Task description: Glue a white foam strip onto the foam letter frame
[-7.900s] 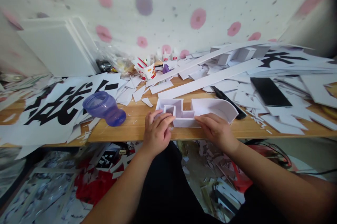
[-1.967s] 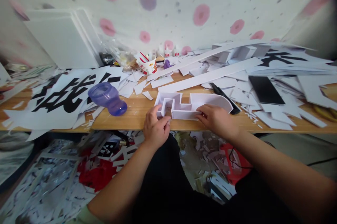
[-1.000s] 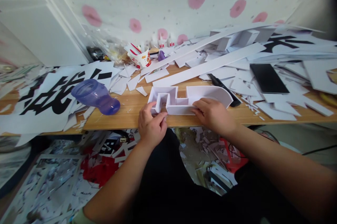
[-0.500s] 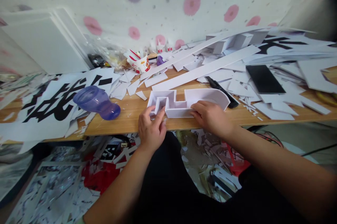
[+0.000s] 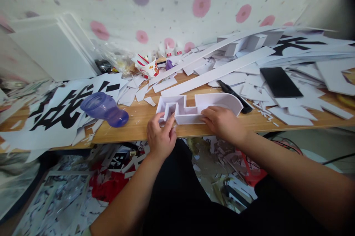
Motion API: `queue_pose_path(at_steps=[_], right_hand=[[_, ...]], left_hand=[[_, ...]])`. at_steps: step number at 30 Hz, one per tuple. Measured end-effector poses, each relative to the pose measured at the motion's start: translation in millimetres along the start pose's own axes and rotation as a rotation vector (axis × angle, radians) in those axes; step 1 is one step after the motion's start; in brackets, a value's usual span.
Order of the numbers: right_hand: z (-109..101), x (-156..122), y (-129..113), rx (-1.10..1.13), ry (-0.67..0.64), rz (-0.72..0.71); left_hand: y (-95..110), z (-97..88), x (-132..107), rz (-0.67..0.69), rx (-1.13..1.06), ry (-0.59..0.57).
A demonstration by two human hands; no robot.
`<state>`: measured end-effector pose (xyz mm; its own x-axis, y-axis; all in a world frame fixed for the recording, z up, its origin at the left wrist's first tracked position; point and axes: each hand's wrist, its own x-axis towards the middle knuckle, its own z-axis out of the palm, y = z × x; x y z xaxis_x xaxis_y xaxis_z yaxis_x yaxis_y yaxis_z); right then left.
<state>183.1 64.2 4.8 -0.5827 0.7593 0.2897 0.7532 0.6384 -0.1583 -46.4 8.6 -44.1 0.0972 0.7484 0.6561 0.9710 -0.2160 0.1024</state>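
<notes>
A white foam-board shape with thin upright walls (image 5: 190,119) lies at the front edge of the wooden table (image 5: 135,128). Its left part has narrow stepped channels, and its right end curves round. My left hand (image 5: 161,134) pinches the walls at the left end, thumb and fingers on either side of the corner. On the near wall at the right, my right hand (image 5: 223,122) holds on with bent fingers; its fingertips are partly hidden behind the wall. Just behind the curved end lies a black-handled tool (image 5: 234,95), probably a utility knife.
A translucent purple container (image 5: 104,108) lies left of my hands, on paper with black characters (image 5: 66,108). Long white strips (image 5: 216,71) and scraps spread behind. A paper cup (image 5: 148,68) stands at the back; a black tablet-like slab (image 5: 281,82) lies right.
Both hands keep their grip on the foam-board shape with barely any movement. The whole view has shifted slightly.
</notes>
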Motion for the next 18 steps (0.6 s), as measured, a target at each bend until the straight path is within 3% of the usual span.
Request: queue_pose_path(at_steps=[18], right_hand=[[0.0, -0.1, 2.4, -0.01, -0.002, -0.01]], left_hand=[[0.3, 0.3, -1.5, -0.025, -0.064, 0.033]])
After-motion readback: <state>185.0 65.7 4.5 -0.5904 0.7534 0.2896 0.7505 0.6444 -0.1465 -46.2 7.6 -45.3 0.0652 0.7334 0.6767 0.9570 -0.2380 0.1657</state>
